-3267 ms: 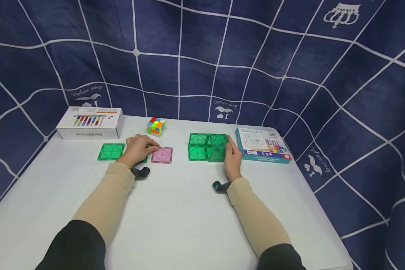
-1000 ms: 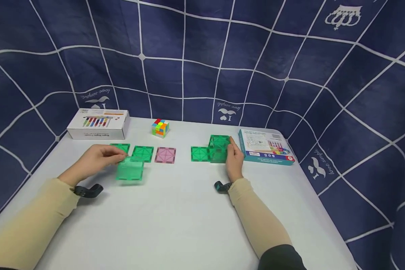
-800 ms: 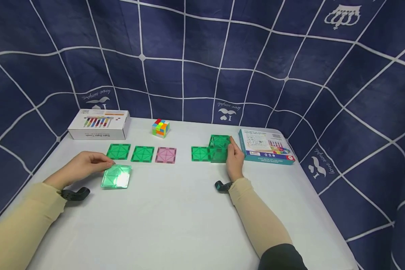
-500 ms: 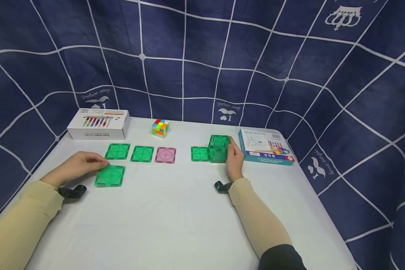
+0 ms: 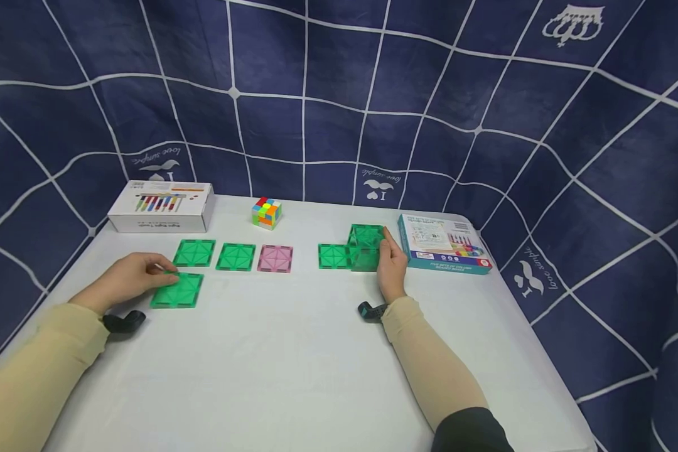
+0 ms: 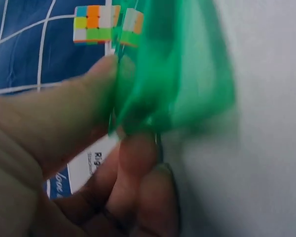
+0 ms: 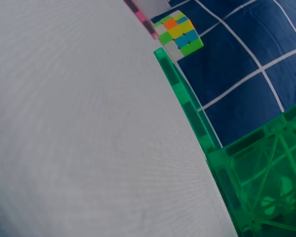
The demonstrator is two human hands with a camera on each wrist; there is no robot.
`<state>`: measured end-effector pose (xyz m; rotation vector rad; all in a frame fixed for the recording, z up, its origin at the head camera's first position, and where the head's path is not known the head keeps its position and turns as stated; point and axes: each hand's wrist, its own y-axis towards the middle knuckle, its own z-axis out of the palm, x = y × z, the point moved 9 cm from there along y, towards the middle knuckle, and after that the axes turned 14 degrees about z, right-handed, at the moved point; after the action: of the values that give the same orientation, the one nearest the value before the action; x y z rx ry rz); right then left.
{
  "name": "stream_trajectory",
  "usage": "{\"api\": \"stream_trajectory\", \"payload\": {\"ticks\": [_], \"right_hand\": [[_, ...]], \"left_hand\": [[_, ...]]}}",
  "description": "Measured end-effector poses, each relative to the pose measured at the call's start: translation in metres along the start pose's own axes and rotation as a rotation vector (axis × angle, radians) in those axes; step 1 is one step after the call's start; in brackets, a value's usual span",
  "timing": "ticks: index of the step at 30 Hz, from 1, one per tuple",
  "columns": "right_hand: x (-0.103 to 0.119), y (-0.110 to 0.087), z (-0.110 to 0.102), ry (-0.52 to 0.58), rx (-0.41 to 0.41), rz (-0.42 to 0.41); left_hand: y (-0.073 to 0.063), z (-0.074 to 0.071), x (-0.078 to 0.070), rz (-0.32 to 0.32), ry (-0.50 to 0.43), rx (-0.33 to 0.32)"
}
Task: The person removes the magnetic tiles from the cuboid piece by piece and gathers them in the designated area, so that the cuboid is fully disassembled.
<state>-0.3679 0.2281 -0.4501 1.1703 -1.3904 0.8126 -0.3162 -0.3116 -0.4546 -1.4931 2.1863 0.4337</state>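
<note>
In the head view my left hand (image 5: 132, 280) pinches a green magnetic tile (image 5: 178, 291) by its left rear edge. The tile lies nearly flat, close over the table at front left; the left wrist view shows thumb and fingertips at its edge, blurred. Behind it lie two flat green tiles (image 5: 236, 257) and a pink tile (image 5: 275, 258) in a row. My right hand (image 5: 392, 270) holds the right side of a box-like stack of green magnetic tiles (image 5: 366, 248), with the thumb by its front corner. A flat green tile (image 5: 333, 257) joins the stack's left side.
On the white table (image 5: 294, 364), a white box (image 5: 161, 207) stands at back left and a color cube puzzle (image 5: 267, 213) at back middle. A teal-edged flat box (image 5: 443, 243) lies just right of my right hand. A dark blue curtain (image 5: 339, 132) hangs behind.
An upright green tile has left the stack's left side. My left hand has carried a green tile toward the front left and lowered it. The right hand keeps its place.
</note>
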Motion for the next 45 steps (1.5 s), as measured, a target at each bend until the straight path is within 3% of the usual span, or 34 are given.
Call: {"api": "stream_trajectory", "payload": {"ticks": [7, 13, 15, 18, 21, 23, 25, 28, 31, 34, 37, 41, 45], "right_hand": [[0.001, 0.003, 0.000, -0.006, 0.007, -0.003], [0.002, 0.004, -0.003, -0.005, -0.006, 0.001], [0.003, 0.004, -0.004, -0.007, -0.010, 0.005], [0.002, 0.005, -0.006, -0.014, -0.018, 0.012], [0.001, 0.005, -0.008, -0.016, -0.026, 0.010], [0.001, 0.006, -0.009, -0.013, -0.027, 0.003], [0.002, 0.006, -0.009, -0.011, -0.019, -0.002], [0.002, 0.007, -0.009, -0.009, -0.019, -0.010], [-0.001, 0.005, -0.009, -0.011, -0.032, -0.011], [-0.006, 0.001, -0.007, -0.012, -0.039, 0.006], [-0.009, -0.002, -0.003, -0.010, -0.034, 0.016], [-0.007, -0.002, -0.001, 0.001, -0.040, 0.015], [0.003, -0.004, -0.001, -0.014, -0.042, 0.004]], "left_hand": [[0.003, 0.006, -0.009, -0.001, 0.062, 0.010], [0.009, 0.008, -0.009, 0.007, 0.099, -0.045], [0.011, 0.006, -0.016, 0.013, 0.129, -0.065], [0.020, 0.003, -0.047, 0.062, 0.167, -0.119], [0.040, 0.009, -0.093, 0.138, 0.167, -0.176], [0.056, 0.021, -0.128, 0.214, 0.153, -0.196], [0.074, 0.040, -0.162, 0.284, 0.141, -0.172], [0.101, 0.076, -0.205, 0.359, 0.114, -0.083], [0.128, 0.109, -0.230, 0.353, 0.052, 0.016], [0.151, 0.133, -0.238, 0.310, 0.014, 0.071], [0.166, 0.149, -0.234, 0.260, 0.029, 0.094], [0.176, 0.158, -0.224, 0.227, 0.033, 0.073], [0.180, 0.155, -0.221, 0.258, 0.021, 0.015]]}}
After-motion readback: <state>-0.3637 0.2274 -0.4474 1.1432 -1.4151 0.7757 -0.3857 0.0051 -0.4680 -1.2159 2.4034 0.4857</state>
